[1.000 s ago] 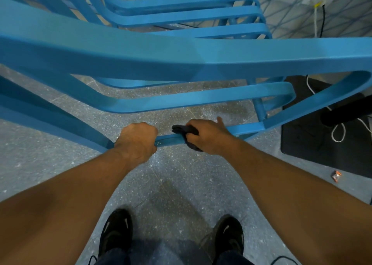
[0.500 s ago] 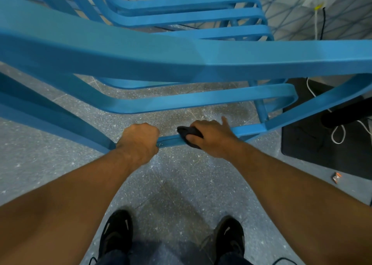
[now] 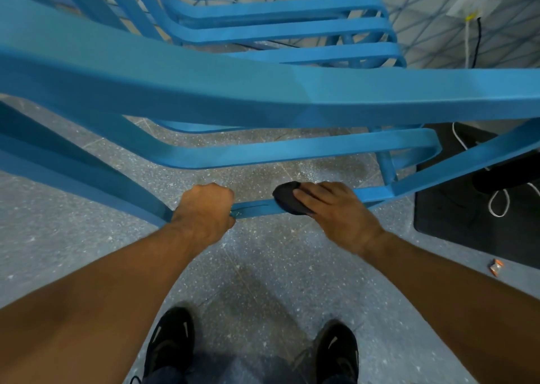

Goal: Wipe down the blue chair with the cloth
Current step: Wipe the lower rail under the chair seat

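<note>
The blue chair point(image 3: 263, 97) fills the upper view, seen from behind and above, with wide slats and a thin low rail near the floor. My left hand point(image 3: 204, 208) grips that low rail in a fist. Just to its right, my right hand point(image 3: 336, 208) holds a dark cloth point(image 3: 287, 198) wrapped over the same rail, fingers laid across it. Most of the cloth is hidden under my fingers.
A black mat point(image 3: 467, 208) with a white cable point(image 3: 499, 202) lies on the speckled grey floor at right. A small orange wrapper point(image 3: 291, 266) lies near it. My two black shoes point(image 3: 169, 342) stand below the rail. A wall outlet point(image 3: 470, 6) sits top right.
My right hand has turned over the rail so the cloth now sits on top, and it has shifted slightly to the right. My left hand keeps its grip in place.
</note>
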`<state>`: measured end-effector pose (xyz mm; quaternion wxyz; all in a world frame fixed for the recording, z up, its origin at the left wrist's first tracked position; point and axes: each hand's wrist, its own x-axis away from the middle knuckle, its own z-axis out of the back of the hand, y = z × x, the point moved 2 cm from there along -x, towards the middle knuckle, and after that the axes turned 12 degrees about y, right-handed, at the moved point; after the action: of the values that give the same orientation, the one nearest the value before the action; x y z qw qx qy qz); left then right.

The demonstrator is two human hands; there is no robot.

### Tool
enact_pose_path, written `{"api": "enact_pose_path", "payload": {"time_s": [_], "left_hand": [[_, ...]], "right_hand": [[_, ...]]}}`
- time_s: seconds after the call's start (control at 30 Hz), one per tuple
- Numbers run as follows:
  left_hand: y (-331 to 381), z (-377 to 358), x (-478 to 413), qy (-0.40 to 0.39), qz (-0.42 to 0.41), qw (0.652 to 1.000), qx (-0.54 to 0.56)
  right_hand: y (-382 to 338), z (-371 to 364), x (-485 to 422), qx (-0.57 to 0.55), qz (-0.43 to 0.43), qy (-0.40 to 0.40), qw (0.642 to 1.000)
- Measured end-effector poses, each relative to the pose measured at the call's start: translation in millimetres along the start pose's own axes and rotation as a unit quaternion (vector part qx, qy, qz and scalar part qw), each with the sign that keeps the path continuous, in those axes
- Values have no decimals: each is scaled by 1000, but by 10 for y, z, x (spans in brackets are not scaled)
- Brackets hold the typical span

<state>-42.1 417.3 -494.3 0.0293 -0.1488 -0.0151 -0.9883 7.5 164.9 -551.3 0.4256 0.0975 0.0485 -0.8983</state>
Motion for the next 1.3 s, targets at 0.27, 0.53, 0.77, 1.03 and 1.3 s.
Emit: {"api": "enact_pose_path", "payload": {"time_s": [0.27,0.53,0.77,1.03,1.3], "left_hand": [[-111,-136,243,34,27,986,161],[-302,-161,950,100,63,979,164],[-372,-45,1128,94,68,980,165],[-218,-223,851,193,25,950,244],[-2,-292,296,108,41,992,58]], "right_hand": [[-823,-130,-536,-9,-34,69,997],[-964,32,-890,-38,-99,-129,986],[-1452,-68,-1019,-13,-110,-85,990],[-1327,177,-986,-299,-62,-170,937],[-700,385,-548,-231,-238,-62,941]]}}
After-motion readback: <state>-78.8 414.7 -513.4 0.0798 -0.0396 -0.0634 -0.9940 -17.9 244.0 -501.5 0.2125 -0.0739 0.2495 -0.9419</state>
